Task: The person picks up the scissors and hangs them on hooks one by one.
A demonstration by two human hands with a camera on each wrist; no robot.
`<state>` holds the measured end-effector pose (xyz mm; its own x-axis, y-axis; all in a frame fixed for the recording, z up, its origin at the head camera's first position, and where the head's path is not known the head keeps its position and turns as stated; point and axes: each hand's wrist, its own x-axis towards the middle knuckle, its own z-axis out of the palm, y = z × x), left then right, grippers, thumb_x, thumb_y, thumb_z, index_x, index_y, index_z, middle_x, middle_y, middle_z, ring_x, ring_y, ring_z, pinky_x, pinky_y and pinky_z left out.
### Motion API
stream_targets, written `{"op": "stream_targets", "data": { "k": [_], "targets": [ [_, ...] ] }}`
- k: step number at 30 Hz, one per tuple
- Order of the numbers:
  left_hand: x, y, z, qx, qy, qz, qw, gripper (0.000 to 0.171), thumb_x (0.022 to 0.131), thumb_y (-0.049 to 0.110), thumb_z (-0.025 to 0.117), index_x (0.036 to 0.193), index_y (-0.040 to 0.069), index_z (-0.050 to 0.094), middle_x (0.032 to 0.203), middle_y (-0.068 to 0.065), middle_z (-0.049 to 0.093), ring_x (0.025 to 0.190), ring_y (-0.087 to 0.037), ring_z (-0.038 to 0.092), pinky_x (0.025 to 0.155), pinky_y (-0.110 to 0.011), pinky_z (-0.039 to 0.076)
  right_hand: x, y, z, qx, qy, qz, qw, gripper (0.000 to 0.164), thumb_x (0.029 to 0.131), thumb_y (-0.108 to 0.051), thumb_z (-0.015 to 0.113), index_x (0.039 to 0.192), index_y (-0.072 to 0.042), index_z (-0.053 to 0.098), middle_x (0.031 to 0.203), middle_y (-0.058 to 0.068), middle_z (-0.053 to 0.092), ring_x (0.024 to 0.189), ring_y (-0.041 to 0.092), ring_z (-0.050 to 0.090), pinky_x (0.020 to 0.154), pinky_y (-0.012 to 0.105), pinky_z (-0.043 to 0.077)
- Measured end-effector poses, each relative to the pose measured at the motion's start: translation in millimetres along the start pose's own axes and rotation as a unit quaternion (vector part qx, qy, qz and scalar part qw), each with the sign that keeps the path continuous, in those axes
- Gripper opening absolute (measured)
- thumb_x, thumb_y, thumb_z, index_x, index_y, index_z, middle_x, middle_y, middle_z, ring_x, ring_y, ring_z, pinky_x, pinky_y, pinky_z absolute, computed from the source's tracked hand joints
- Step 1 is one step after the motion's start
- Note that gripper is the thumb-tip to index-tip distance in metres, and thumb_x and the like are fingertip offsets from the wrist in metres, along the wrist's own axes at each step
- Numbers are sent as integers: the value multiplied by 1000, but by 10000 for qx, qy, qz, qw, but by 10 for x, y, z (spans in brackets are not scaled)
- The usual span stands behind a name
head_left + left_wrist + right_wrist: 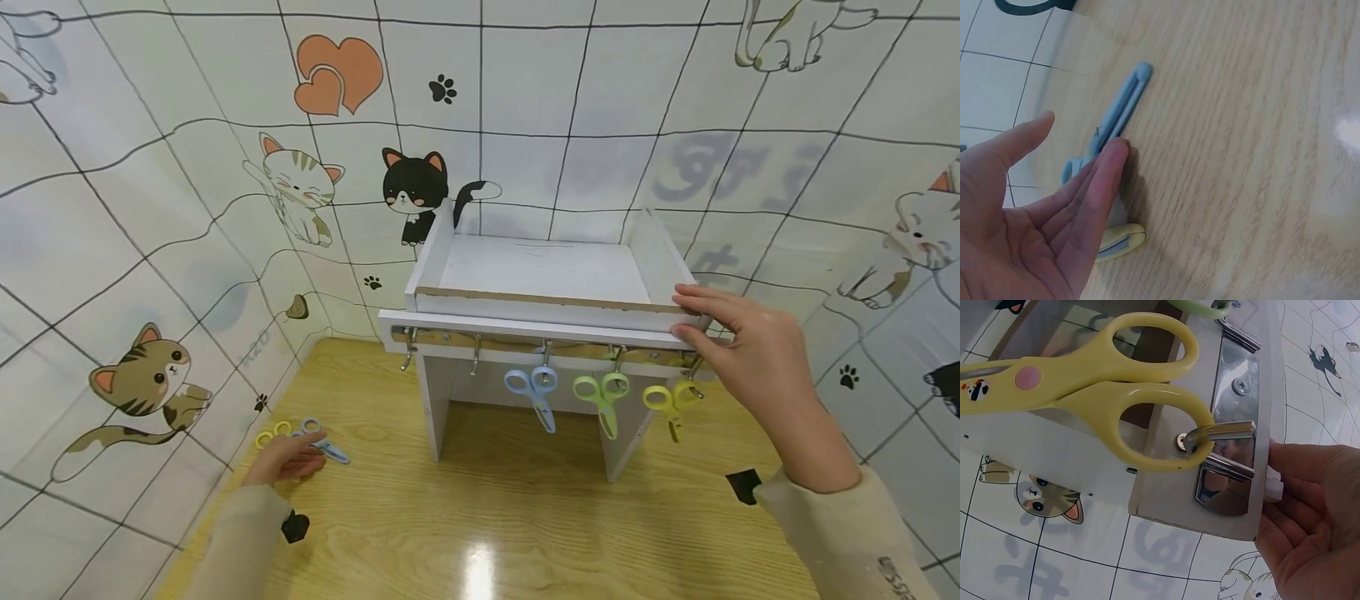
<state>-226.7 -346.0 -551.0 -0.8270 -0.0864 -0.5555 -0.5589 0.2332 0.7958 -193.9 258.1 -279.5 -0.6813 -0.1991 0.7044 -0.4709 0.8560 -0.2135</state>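
Note:
My left hand point(288, 458), thumb apart and fingers nearly straight, is right at the light blue scissors point(1124, 103) on the wooden table. Its fingertips overlap their handle in the left wrist view. Partly hidden behind that hand lie yellow scissors point(1129, 240). With fingers on top and thumb in front, my right hand point(757, 350) grips the right front corner of a white shelf point(525, 327). From metal hooks along the shelf's front hang blue scissors point(542, 398), green scissors point(606, 404) and yellow scissors point(1097, 381), the last nearest my right hand.
Two hooks point(476, 354) at the shelf's left hold nothing. Side panels point(435, 408) stand on the table point(465, 508). Black patches point(296, 527) mark the tabletop on both sides. Cat-print wall covering point(525, 83) encloses the back and sides.

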Motion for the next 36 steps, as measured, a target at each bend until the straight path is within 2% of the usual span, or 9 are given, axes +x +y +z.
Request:
{"op": "stream_targets", "data": {
  "k": [6,9,15,17,21,26,29,32,36],
  "targets": [
    [36,-8,97,63,356,250,9990,49,97,31,65,110,-17,65,74,-6,76,65,-12,73,65,-27,61,-1,-10,6,89,31,-2,10000,43,76,-4,84,117,-10,75,124,7,72,107,-38,30,48,17,25],
    [30,6,166,598,759,469,9942,44,95,32,67,97,-12,71,69,-7,74,61,-14,72,61,-29,60,-5,-12,6,95,42,9,9999,42,76,-4,84,117,-10,75,124,7,72,107,-37,30,48,17,25],
    [24,41,252,2127,1383,926,9628,40,92,33,68,76,-3,76,63,-8,72,54,-16,66,53,-30,53,-6,-5,10,54,48,20,10000,42,76,-5,84,117,-10,75,124,6,72,107,-37,31,47,18,24],
    [34,48,265,2366,1436,932,9564,40,92,32,67,71,-1,75,61,-6,71,52,-15,64,51,-29,49,-6,-1,13,12,55,27,10000,42,76,-6,84,117,-10,75,123,6,72,109,-30,42,46,17,23],
    [70,60,274,2527,1442,870,9528,36,90,31,69,69,1,74,58,-4,69,49,-13,61,49,-26,45,-12,8,22,-59,90,20,9999,41,76,-8,85,116,-11,76,123,6,73,110,-8,60,46,14,21],
    [42,113,292,2447,1367,831,9563,27,85,21,70,69,-1,72,58,-7,68,49,-16,62,49,-27,47,-23,28,41,-3,139,-37,9999,42,75,-7,86,116,-10,76,122,7,73,113,-13,55,47,12,18],
    [8,156,313,2404,1344,738,9585,24,82,17,68,69,-3,71,59,-9,67,49,-17,61,49,-28,46,-23,31,51,-13,132,-49,9999,43,74,-6,86,116,-9,76,122,9,73,109,11,68,47,12,17],
    [5,174,334,2428,1343,687,9583,23,80,16,66,70,-4,70,59,-9,67,49,-15,58,50,-27,45,-18,18,50,-32,131,-67,9999,43,73,-5,85,115,-8,75,122,10,73,99,35,69,47,13,16],
    [51,163,353,2582,1382,728,9534,22,81,16,66,70,-3,68,60,-8,65,51,-14,57,50,-25,43,-20,4,41,-35,159,-84,9998,43,73,-4,85,115,-8,75,121,10,73,98,36,69,47,13,16]
  ]
}}
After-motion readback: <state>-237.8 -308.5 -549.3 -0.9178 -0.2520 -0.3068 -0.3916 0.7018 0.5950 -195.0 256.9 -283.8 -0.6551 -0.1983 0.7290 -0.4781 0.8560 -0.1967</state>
